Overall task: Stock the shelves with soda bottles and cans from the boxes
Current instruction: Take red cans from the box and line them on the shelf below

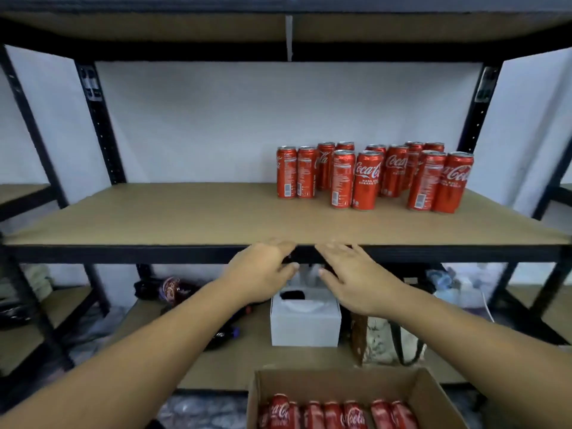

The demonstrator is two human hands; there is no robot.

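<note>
The white Coca-Cola script runs across the red cans (367,181) standing on the shelf (154,218). The same script shows on the boxed cans (354,414) in the cardboard box (427,394) below. Small print under the logos is too blurred to read.

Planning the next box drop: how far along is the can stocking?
Done: a group of red cans stands on the right of the middle shelf. In hand: nothing; the left hand and right hand are open and empty at the shelf's front edge. Left: boxed cans wait in the cardboard box below.
</note>
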